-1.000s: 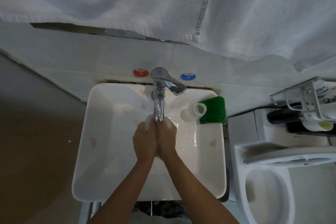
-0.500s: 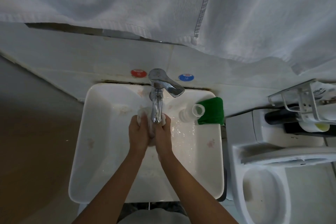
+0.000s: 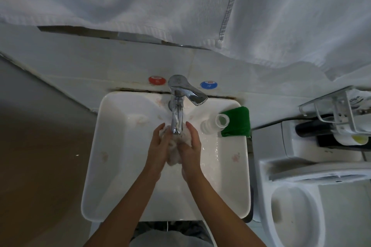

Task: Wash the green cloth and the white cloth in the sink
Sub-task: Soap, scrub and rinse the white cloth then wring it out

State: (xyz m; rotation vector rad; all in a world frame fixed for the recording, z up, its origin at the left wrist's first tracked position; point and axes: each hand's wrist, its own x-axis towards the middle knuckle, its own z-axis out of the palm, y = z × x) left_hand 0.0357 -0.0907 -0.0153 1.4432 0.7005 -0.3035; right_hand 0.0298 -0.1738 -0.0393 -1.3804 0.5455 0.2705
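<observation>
The white cloth (image 3: 176,150) is bunched into a wet wad under the spout of the chrome tap (image 3: 177,118), over the white sink (image 3: 112,166). My left hand (image 3: 159,146) grips its left side and my right hand (image 3: 190,146) grips its right side, fingers curled around it. The green cloth (image 3: 237,121) lies folded on the sink's back right corner, apart from both hands. Much of the white cloth is hidden between my palms.
A small clear bottle (image 3: 213,124) lies on its side against the green cloth. White towels (image 3: 140,2) hang overhead. A toilet (image 3: 297,212) stands to the right, with a wire rack (image 3: 339,112) of toiletries above its tank.
My hands have spread slightly apart and shifted on the white cloth under the tap, so more of the wad shows between them. The green cloth and bottle stay put.
</observation>
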